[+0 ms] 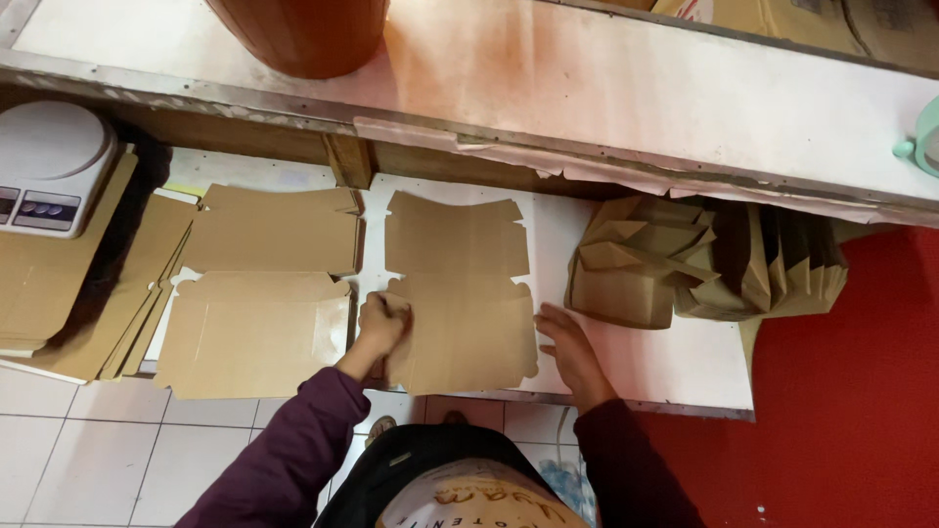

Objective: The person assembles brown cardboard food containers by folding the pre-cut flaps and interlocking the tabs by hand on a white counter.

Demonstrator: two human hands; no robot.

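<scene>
Flat brown cardboard box blank (460,293), die-cut with tabs and notches, lying unfolded on a white work surface (675,357) below a long shelf (626,88). Probably light and thin, stiff along the panels yet ready to bend at the scored creases; easily dented at the tabs, so best gripped at the side edges near a fold line. Left hand (380,325) curled at the blank's left edge, fingers bunched and pressing on the card. Right hand (567,344) at the blank's right edge, fingers stretched flat and close together, fingertips touching the card. Just left, a stack of identical flat blanks (259,293); further left, more card sheets under a white kitchen scale (49,166). To the right, folded-up cartons (641,259) nested under the shelf. Above, an orange-brown tub (303,34).
</scene>
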